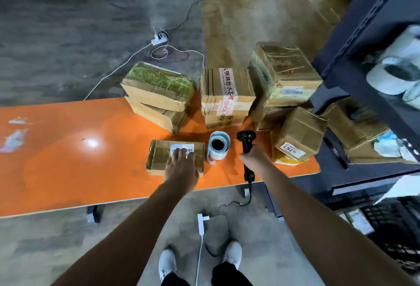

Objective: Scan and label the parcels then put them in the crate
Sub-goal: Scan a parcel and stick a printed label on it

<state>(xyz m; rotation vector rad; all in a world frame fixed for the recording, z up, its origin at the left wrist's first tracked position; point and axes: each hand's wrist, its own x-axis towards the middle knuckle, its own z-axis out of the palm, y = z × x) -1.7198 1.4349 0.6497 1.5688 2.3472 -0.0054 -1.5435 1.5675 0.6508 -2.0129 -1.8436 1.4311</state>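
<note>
Two white shoes (167, 260) show beneath two bare forearms reaching over the glossy orange counter (68, 160), where the left hand (181, 167) presses straight fingers flat on the one white barcode label (181, 148) atop a small flat brown cardboard parcel (159, 156) near the front edge. Just beside it stands one roll of white labels (218, 147), and the right hand (252, 158) has its fingers curled round the handle of one black corded handheld scanner (246, 140); six more brown cardboard parcels (227, 96) crowd the counter's far side, two stacked at the left, and a black plastic crate (386, 217) sits low at the right
</note>
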